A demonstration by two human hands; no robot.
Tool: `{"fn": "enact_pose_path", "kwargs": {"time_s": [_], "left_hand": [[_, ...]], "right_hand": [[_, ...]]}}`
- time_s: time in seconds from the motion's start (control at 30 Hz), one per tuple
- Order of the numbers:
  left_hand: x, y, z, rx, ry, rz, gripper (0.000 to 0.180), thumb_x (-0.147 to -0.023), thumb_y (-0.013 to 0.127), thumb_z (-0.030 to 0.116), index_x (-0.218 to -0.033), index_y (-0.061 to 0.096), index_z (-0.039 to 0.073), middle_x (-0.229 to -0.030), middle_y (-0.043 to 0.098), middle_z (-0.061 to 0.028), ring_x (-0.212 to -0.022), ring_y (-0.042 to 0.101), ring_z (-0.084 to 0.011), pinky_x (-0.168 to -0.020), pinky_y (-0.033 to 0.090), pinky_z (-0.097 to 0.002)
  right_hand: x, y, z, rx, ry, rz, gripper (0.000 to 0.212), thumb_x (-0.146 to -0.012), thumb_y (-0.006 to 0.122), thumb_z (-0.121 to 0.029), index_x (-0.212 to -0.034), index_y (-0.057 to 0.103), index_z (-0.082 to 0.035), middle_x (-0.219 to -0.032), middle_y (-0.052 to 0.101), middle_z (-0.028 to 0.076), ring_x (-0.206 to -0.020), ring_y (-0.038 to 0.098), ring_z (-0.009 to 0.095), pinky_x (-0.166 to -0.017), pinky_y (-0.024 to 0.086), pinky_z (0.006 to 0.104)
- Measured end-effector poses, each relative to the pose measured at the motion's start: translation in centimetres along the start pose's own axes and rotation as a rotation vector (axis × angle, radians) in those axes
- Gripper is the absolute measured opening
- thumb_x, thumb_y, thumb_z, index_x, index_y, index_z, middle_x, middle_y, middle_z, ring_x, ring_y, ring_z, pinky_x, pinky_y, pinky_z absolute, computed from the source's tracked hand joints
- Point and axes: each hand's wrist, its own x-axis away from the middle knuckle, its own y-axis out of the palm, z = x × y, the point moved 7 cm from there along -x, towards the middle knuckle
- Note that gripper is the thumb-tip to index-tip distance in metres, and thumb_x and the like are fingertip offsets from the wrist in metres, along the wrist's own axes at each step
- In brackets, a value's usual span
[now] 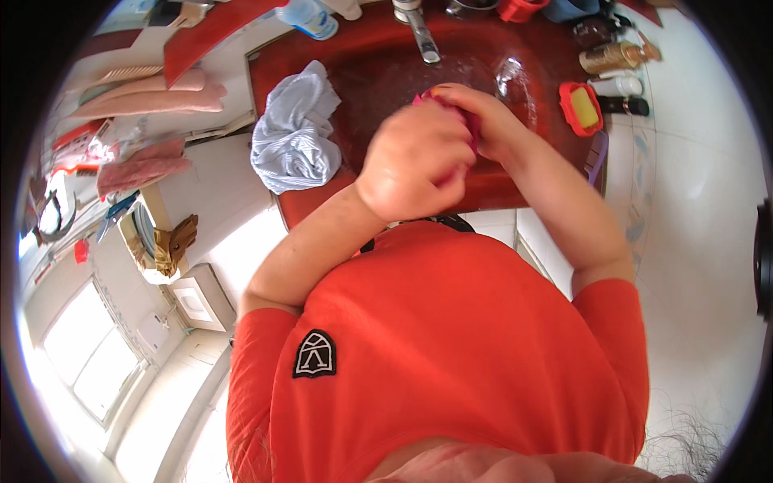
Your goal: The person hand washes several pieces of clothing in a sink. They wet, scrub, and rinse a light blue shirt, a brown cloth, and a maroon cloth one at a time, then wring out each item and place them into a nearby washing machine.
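Both hands are together over the red sink basin (362,88), below the faucet (427,47). Between them is a bunched magenta cloth (473,135), mostly hidden by the fingers. My left hand (419,161) is curled into a fist around it, slightly blurred, with bits of magenta showing at the knuckles. My right hand (475,114) grips the cloth from the far right side, its fingers bent over the top. A crumpled light-blue striped cloth (296,137) lies on the sink's left rim, apart from both hands.
On the right rim sit a red soap dish (568,103) with yellow soap (585,106), a purple handled item (597,154) and several bottles (610,58). A blue-and-white container (310,18) stands at the back left. Pink towels (153,95) hang at far left.
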Motion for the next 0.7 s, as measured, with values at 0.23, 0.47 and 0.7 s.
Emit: {"fn": "enact_pose_path", "kwargs": {"time_s": [0.23,0.47,0.7], "left_hand": [[14.7,-6.0,-9.9,1.181,-1.210,0.816,0.036,-0.093,0.056,0.019,-0.126,0.056,0.003,-0.120,0.062,-0.0110,-0.111,0.060,-0.0246,-0.099,0.047,-0.0382],[21.1,-12.3,-6.8,1.577,-0.787,1.037,0.050,-0.098,0.036,0.033,-0.134,0.050,0.000,-0.137,0.054,-0.0173,-0.124,0.053,-0.0338,-0.109,0.042,-0.0494],[29.2,-18.6,-5.0,1.898,-0.198,0.931,0.053,-0.091,0.047,0.032,-0.134,0.052,0.003,-0.138,0.054,-0.0171,-0.128,0.050,-0.0350,-0.110,0.040,-0.0495]], "right_hand": [[1.3,7.5,3.0,0.439,-0.205,-0.193,0.087,-0.079,0.081,-0.033,-0.148,0.034,-0.006,-0.136,0.055,0.008,-0.127,0.052,0.024,-0.107,0.042,0.0365],[0.0,15.4,5.3,0.676,-0.345,-0.452,0.095,-0.071,0.086,-0.039,-0.148,0.038,-0.010,-0.147,0.041,0.011,-0.137,0.038,0.022,-0.110,0.036,0.0371],[-3.9,22.5,12.4,0.443,0.104,-0.327,0.063,-0.089,0.068,-0.029,-0.142,0.046,-0.005,-0.132,0.056,0.006,-0.122,0.050,0.017,-0.098,0.043,0.0337]]}}
